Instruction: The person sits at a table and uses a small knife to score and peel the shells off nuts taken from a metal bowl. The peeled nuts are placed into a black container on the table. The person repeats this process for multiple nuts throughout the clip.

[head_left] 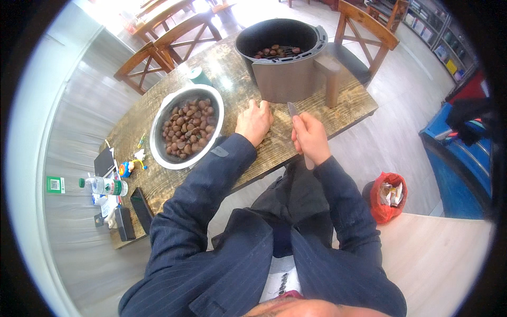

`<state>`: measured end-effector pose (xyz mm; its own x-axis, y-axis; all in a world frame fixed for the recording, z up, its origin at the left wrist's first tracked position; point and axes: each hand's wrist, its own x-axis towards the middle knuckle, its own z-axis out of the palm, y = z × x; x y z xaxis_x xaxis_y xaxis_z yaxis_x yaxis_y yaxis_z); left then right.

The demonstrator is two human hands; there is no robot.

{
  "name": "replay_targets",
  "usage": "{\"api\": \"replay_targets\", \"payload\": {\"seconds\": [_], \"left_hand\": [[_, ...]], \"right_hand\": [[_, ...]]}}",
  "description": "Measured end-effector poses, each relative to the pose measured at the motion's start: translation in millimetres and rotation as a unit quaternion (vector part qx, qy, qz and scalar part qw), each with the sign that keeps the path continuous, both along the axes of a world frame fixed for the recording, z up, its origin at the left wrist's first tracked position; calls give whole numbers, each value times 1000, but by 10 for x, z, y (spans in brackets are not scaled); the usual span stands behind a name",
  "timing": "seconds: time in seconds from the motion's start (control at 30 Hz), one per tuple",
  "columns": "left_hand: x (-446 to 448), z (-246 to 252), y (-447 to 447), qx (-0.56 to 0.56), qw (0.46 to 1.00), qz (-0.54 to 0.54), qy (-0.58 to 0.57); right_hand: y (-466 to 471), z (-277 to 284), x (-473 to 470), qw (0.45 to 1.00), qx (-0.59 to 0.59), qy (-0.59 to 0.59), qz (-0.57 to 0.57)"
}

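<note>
My right hand (311, 138) grips a small knife (292, 110), its blade pointing up and away from me at the table's near edge. My left hand (254, 122) rests on the wooden table (348, 107), fingers bent and pointing away; whether something lies under the fingers cannot be seen. Left of it stands a metal bowl (155, 148) full of brown chestnuts (188, 128). Just beyond both hands is a brown air fryer basket (283, 81) with a handle, several chestnuts (276, 50) lying on its dark grate.
A green can (199, 76) stands behind the bowl. At the left end are a plastic water bottle (107, 186), a phone (141, 210), a black box (125, 224) and a small toy (126, 169). Wooden chairs (366, 27) surround the table. A red-lined bin (386, 214) stands at right.
</note>
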<state>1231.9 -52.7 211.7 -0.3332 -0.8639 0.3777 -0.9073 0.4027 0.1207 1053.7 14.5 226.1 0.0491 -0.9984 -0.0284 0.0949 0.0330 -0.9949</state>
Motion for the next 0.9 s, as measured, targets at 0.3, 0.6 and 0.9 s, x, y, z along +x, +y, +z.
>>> {"api": "replay_targets", "payload": {"seconds": [0.3, 0.6, 0.9], "left_hand": [[30, 74, 41, -11, 997, 70, 6], [96, 1142, -6, -71, 987, -16, 146], [-150, 1693, -1442, -121, 951, -193, 207]], "right_hand": [[16, 4, 8, 1000, 0, 0, -4], [5, -47, 6, 1000, -1, -16, -4], [41, -47, 22, 999, 10, -13, -32]]}}
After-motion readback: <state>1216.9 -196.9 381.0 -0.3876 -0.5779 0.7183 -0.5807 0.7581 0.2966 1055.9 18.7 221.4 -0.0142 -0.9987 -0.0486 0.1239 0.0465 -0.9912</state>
